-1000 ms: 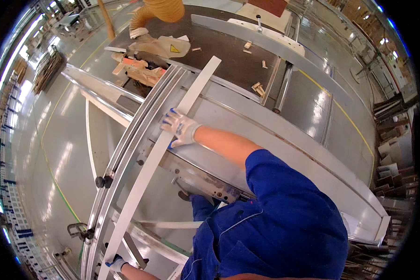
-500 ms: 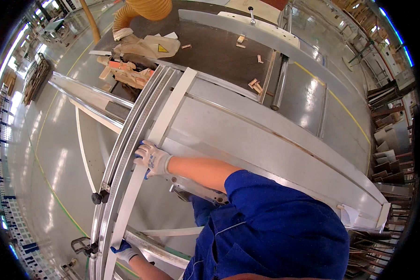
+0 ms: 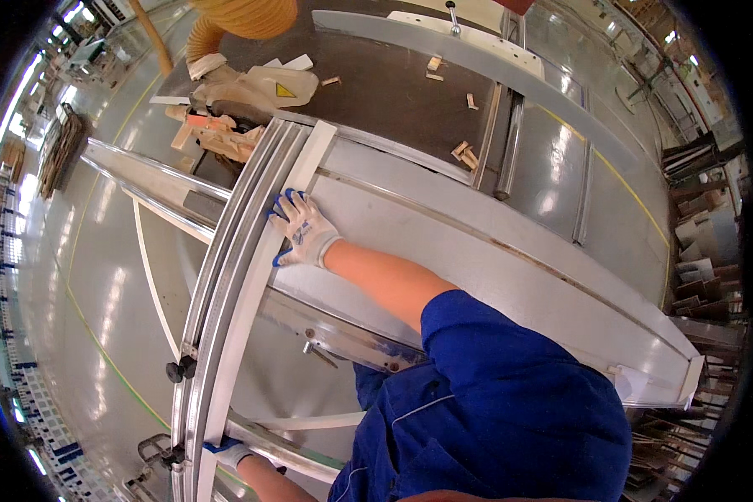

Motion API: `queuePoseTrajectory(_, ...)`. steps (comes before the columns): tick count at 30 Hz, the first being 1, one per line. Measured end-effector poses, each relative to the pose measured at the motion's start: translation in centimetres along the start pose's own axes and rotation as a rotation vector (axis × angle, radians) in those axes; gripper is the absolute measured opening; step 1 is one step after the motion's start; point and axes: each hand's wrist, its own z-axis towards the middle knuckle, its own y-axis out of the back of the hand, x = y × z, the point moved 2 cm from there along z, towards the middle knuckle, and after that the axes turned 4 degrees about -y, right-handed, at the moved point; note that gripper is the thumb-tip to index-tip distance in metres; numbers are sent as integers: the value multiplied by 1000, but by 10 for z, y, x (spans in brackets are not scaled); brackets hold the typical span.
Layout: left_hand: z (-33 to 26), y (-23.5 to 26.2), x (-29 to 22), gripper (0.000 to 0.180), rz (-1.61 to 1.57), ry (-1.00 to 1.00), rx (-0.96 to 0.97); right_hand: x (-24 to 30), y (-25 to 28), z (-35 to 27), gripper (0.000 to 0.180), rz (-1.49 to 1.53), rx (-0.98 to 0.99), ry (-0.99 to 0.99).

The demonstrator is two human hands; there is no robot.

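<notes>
A long, narrow white strip (image 3: 241,335) lies along the ribbed metal fence (image 3: 217,276) of a sliding-table saw. My right hand (image 3: 308,233), in a white glove with blue fingertips, rests on the upper part of the strip with its fingers spread toward the fence. Lower down, my gloved left hand (image 3: 230,452) has its fingers closed over the edge of the same strip, near its bottom end in view. Some of those fingertips are hidden. Beneath the strip's top end is the grey metal sliding table (image 3: 443,243).
Beyond the sliding table is the dark saw table (image 3: 376,92) with small wood offcuts (image 3: 465,154). A pale saw guard (image 3: 280,85) with a yellow hose (image 3: 243,21) stands by heaped scraps (image 3: 222,134). Black clamp knobs (image 3: 181,369) sit on the fence; boards (image 3: 699,217) are stacked far right.
My right hand has slid up along the strip, away from me, and its fingers are spread wider. My left hand stays at the lower part of the strip. The view has shifted slightly.
</notes>
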Motion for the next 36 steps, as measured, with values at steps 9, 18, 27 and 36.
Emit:
queuePoseTrajectory(9, -5, -21, 3, 42, 40, -23, -64, 4, 7, 10, 101, -12, 19, 69)
queuePoseTrajectory(18, 5, -33, 4, 44, 77, -52, -109, 3, -13, 31, 103, 20, 39, 77)
queuePoseTrajectory(27, 21, -57, 8, 45, 101, -57, -110, 9, -19, 54, 104, 18, 77, 72)
queuePoseTrajectory(36, 38, -73, 10, 47, 117, -61, -123, 19, -21, 76, 105, -3, 68, 58)
